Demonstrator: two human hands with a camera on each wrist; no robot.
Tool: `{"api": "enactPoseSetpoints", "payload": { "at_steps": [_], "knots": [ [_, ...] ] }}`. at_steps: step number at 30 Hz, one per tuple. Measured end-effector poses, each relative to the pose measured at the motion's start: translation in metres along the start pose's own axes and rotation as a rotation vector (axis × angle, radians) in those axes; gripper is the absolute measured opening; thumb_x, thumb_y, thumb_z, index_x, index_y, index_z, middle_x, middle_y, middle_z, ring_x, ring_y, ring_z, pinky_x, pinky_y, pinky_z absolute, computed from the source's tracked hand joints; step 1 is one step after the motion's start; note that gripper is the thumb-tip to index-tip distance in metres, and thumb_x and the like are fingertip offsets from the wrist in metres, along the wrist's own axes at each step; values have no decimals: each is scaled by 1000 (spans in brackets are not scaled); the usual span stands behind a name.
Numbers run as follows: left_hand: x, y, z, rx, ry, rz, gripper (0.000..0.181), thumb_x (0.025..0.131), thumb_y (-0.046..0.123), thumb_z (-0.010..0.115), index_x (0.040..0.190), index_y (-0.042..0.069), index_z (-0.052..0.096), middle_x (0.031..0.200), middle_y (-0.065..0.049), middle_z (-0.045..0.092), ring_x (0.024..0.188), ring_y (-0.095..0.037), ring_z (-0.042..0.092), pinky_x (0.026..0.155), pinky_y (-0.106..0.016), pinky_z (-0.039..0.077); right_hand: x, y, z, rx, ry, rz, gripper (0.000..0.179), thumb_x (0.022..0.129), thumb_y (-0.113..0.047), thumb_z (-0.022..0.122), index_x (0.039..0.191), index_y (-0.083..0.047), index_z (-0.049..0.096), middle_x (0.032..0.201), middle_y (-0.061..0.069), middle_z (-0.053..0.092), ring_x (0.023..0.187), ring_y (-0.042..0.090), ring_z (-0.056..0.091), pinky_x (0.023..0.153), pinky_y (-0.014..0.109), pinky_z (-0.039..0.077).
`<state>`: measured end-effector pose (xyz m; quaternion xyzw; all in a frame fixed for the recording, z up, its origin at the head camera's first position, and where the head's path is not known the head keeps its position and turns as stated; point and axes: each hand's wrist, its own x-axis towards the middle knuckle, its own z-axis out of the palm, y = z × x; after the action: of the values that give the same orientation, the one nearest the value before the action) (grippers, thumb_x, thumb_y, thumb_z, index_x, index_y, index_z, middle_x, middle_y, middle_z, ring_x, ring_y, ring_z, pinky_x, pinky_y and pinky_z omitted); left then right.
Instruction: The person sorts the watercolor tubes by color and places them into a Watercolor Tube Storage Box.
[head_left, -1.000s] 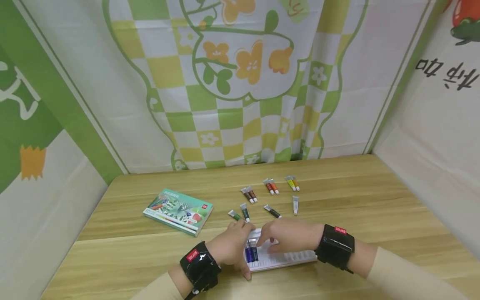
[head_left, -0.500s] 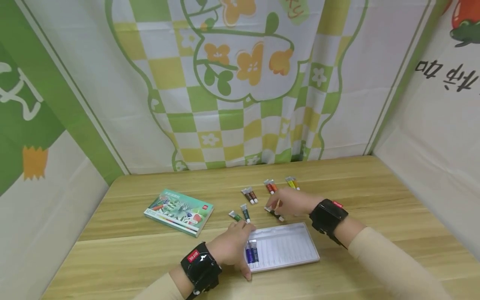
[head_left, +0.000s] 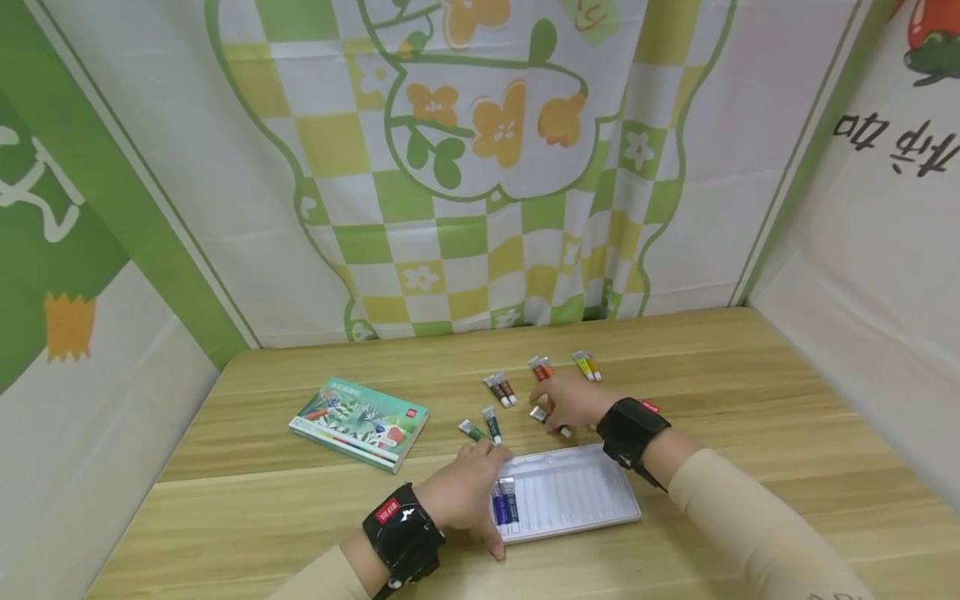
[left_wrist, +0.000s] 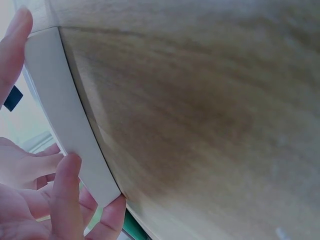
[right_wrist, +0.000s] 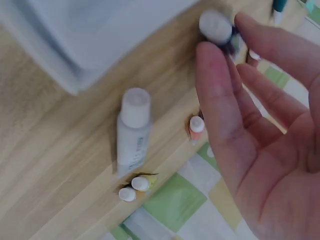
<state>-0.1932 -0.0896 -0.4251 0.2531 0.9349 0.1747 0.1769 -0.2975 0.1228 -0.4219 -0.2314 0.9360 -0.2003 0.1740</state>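
Observation:
My left hand (head_left: 468, 496) grips the left end of a white paint tray (head_left: 573, 492), its thumb at the front edge and fingers at the back corner. In the left wrist view, fingertips press the tray's pale side wall (left_wrist: 75, 120). Blue and dark paint tubes (head_left: 510, 506) lie in the slots beside that hand. Behind the tray, my right hand (head_left: 576, 402) pinches a dark paint tube (head_left: 538, 413) between thumb and finger. Its white cap (right_wrist: 215, 26) shows in the right wrist view. A white paint tube (right_wrist: 134, 132) lies near that hand, mostly hidden in the head view.
Green tubes (head_left: 491, 425) lie behind the tray's left end. Farther back are brown tubes (head_left: 500, 389), red and orange tubes (head_left: 540, 367), and yellow tubes (head_left: 586, 365). A green illustrated box (head_left: 360, 422) lies at left. A patterned curtain (head_left: 465, 250) hangs behind the table.
My right hand has moved from over the tray to the dark tube behind it and now pinches it; the tube has shifted slightly. My left hand stays on the tray.

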Motion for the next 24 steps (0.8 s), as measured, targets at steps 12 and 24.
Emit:
{"api": "enactPoseSetpoints", "payload": {
  "at_steps": [12,24],
  "knots": [
    [0,1,-1,-2,-9,-14,121,43,35,104,146,4,49,140,-17,50,126,-35,48,105,-49,47,-5,-7,6,-31,67,44,38,81,2,83,115,-5,69,86,4,64,75,17,58,63,29,51],
    [-1,2,-1,11,-3,-8,121,43,36,104,146,4,48,140,-17,50,126,-35,48,105,-49,47,-8,-1,-1,175,38,-2,40,83,6,80,119,0,64,78,6,59,56,15,59,55,26,51]
  ]
}}
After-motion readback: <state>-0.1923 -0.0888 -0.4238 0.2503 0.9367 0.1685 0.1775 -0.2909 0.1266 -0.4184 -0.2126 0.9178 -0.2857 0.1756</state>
